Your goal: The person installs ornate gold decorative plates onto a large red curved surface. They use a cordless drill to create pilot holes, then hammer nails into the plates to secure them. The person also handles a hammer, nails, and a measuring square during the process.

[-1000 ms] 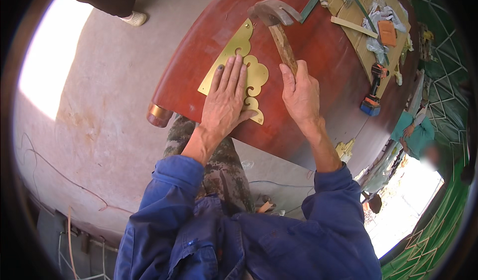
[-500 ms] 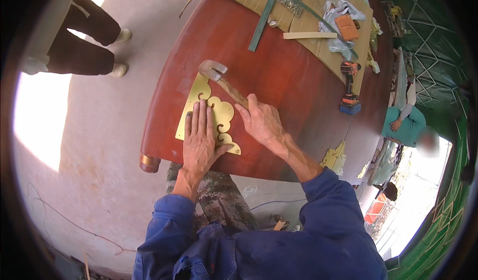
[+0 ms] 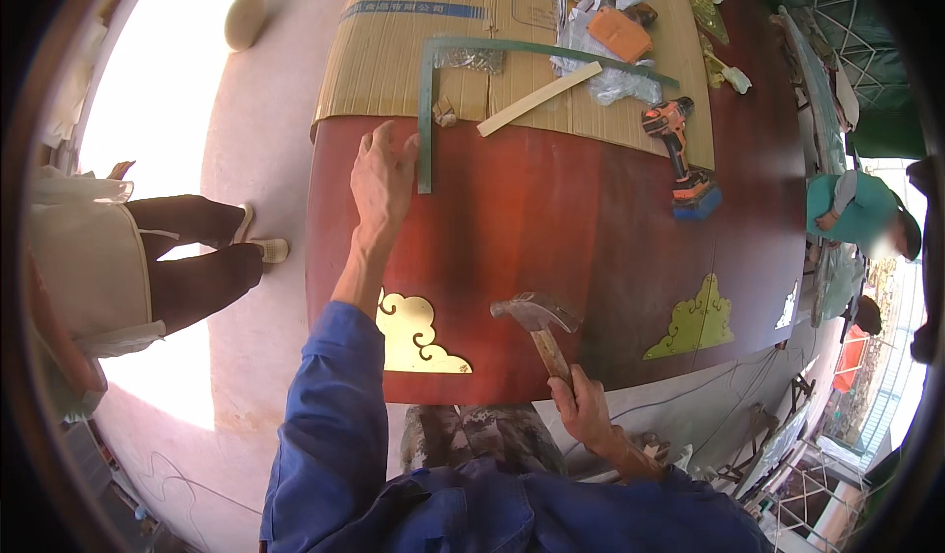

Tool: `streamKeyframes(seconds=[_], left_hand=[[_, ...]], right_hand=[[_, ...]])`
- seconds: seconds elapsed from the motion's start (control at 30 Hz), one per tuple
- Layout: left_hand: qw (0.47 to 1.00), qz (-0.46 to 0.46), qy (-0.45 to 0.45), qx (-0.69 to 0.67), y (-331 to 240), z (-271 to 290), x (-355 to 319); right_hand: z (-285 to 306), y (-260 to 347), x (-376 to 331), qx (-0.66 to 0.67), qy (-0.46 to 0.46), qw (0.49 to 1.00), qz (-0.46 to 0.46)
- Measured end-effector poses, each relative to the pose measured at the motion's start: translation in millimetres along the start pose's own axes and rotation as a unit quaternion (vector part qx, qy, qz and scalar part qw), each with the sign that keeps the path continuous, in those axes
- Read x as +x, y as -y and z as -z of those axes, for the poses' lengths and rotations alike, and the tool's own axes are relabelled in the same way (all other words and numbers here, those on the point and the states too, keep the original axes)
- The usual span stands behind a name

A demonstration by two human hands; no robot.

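Note:
My right hand point(image 3: 588, 410) grips the wooden handle of a claw hammer point(image 3: 536, 312), held near the front edge of the dark red wooden panel point(image 3: 492, 218). My left hand point(image 3: 382, 174) reaches over the panel's far left part, fingers apart and holding nothing visible. Beside its fingertips is one arm of a green L-shaped square point(image 3: 425, 100); whether they touch is unclear. A gold cloud-shaped corner plate point(image 3: 418, 337) lies at the panel's front left corner, partly behind my left forearm. Another gold scrolled plate point(image 3: 694, 322) lies at the front right.
Cardboard point(image 3: 394, 71) covers the far side, carrying a bag of small hardware point(image 3: 472, 59), a wood strip point(image 3: 539, 98), plastic wrapping point(image 3: 625, 86) and an orange block point(image 3: 620, 34). A cordless drill point(image 3: 679, 154) lies to the right. People are at left point(image 3: 202, 268) and right point(image 3: 856, 209).
My left hand has left the gold plate and reached forward to the square. My right hand has drawn the hammer back toward me, to the right of the plate. The view has shifted.

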State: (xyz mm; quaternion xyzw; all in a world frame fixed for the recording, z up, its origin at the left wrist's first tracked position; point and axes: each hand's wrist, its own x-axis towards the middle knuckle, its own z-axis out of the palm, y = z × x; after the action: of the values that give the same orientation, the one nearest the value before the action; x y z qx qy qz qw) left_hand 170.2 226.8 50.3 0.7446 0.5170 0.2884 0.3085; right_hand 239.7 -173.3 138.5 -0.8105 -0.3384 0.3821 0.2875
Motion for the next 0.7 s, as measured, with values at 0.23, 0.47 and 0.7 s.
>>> streamKeyframes(seconds=[0.23, 0.47, 0.7], left_hand=[[0.976, 0.111, 0.113, 0.148, -39, -43, 90], [0.982, 0.117, 0.143, -0.034, -87, -90, 60], [0.998, 0.054, 0.011, 0.004, -75, -104, 88]], right_hand=[[32, -27, 9, 0.040, -0.022, 0.996, -0.071], [63, -35, 38, 0.060, -0.026, 0.995, -0.081], [69, -39, 35, 0.100, -0.027, 0.988, -0.119]])
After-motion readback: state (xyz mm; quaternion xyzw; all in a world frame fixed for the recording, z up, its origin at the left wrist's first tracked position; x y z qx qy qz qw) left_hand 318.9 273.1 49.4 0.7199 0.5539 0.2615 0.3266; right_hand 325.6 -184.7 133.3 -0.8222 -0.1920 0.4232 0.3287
